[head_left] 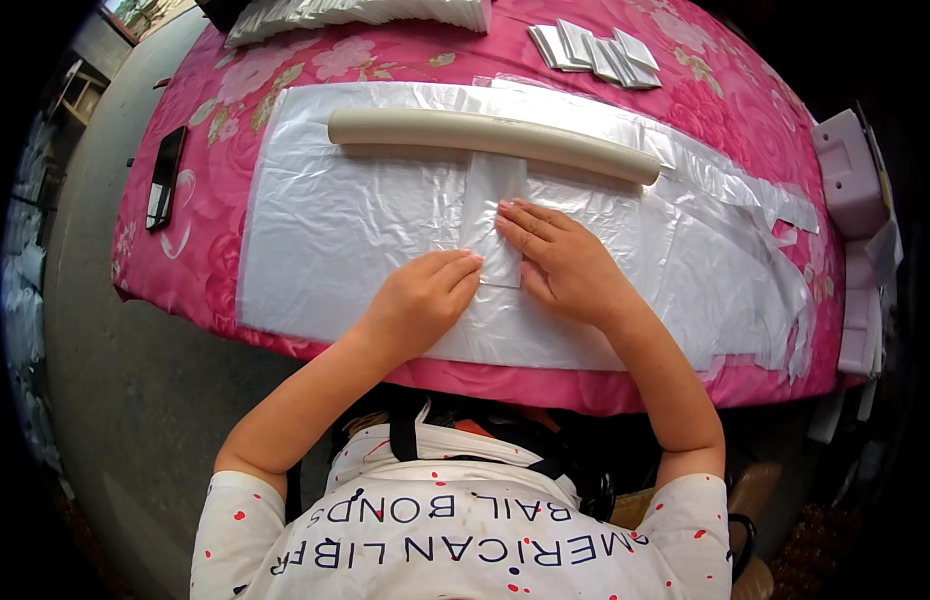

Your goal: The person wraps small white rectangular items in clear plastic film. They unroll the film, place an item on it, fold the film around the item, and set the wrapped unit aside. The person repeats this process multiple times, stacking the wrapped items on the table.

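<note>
A spread of clear plastic bags [335,240] lies in a flat layer over the table in front of me. On top of it runs a narrow folded plastic bag [498,178], its far end reaching the beige tube [485,132] that lies across the sheets. My left hand [423,298] is closed, with thumb and fingertips pinched at the left edge of the folded bag near its close end. Flat on the right side of that bag rests my right hand [570,262], fingers stretched out and thumb apart.
A pink floral tablecloth [225,270] covers the table. Small folded packets [597,55] lie at the far right, and a long row of folded plastic [375,12] sits at the far left. A black phone [166,180] is near the left edge. Pale pink plastic containers [847,175] stand at the right.
</note>
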Demonstrator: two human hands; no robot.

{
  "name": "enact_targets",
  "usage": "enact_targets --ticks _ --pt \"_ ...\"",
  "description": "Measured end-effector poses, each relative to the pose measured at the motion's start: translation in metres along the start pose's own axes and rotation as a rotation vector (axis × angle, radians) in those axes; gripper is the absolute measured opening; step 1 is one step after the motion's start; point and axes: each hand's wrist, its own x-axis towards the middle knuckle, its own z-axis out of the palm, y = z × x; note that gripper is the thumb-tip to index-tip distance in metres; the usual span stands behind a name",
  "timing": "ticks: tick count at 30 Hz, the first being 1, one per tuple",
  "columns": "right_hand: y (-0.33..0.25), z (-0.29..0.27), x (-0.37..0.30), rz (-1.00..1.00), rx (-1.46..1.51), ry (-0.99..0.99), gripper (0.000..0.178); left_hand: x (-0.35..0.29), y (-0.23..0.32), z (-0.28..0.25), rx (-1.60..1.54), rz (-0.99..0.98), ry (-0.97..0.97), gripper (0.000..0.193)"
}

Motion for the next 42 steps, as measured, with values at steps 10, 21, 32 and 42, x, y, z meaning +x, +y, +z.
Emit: enact_targets --ticks 10,21,32,42 --pt "-0.021 0.006 -0.021 -0.105 0.136 0.173 0.026 -0.010 0.021 -0.026 -0.264 0.072 -0.023 0.023" --pt "-0.032 0.010 -0.032 0.262 0.428 0.191 0.016 -0.018 0.021 -0.013 -0.292 -0.207 -0.028 0.035" --pt "-0.029 -0.013 0.010 0.949 0.691 -0.163 0.025 0.010 0.015 -0.012 -0.415 -0.807 -0.111 0.067" --pt "-0.019 -0.016 0.014 1.029 0.799 -0.231 0.026 0.017 0.012 -0.017 -0.404 -0.876 -0.221 0.072"
